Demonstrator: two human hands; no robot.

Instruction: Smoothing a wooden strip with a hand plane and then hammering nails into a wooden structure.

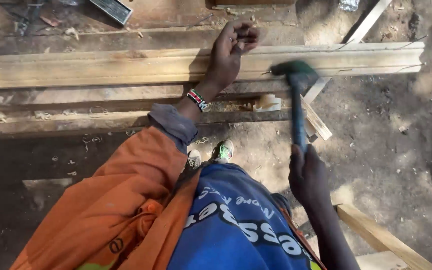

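Hands work apart: the left hand [231,52], fingers loosely curled, rests on a long pale wooden beam [101,67]; the right hand [308,177] is clamped on a hammer [298,100], its blurred head at the beam's near edge. Wood shavings [267,103] litter the dirt floor [391,150].

We see the hammer [296,75] head blurred, our left hand's [231,50] fingers [243,36] curled over something too small to tell, the plank [101,67] cut off at left.
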